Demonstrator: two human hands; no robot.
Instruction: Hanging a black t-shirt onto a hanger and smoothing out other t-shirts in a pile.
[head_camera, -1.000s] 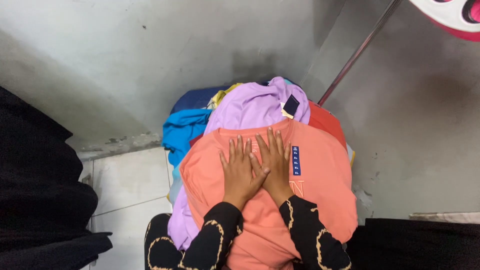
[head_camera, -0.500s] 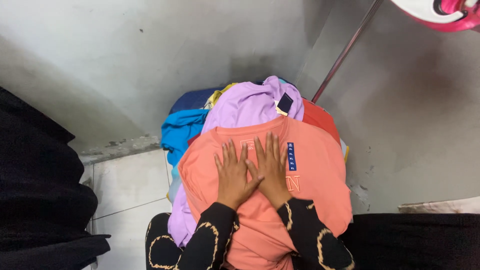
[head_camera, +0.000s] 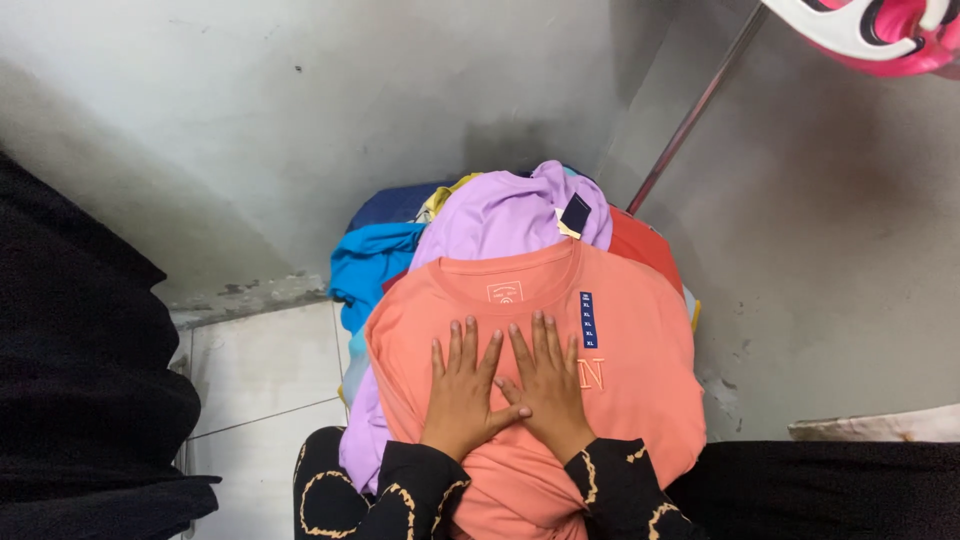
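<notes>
A salmon-orange T-shirt (head_camera: 620, 400) lies spread on top of a pile of clothes. Both my hands rest flat on its chest, fingers spread. My left hand (head_camera: 462, 395) lies beside my right hand (head_camera: 545, 385), with the thumbs overlapping in the middle. Neither hand grips the cloth. Beneath the orange shirt lie a lilac garment (head_camera: 500, 215), a blue one (head_camera: 370, 265) and a red one (head_camera: 640, 245). My sleeves are black with gold trim.
A grey concrete wall fills the background. A thin metal rod (head_camera: 690, 115) slants up at the right. A pink and white plastic object (head_camera: 880, 30) hangs at the top right. Black cloth (head_camera: 80, 380) lies at the left, with white floor tiles (head_camera: 260, 370) beside it.
My hands stay flat on the orange shirt and have slid slightly down it toward me. The view has shifted a little.
</notes>
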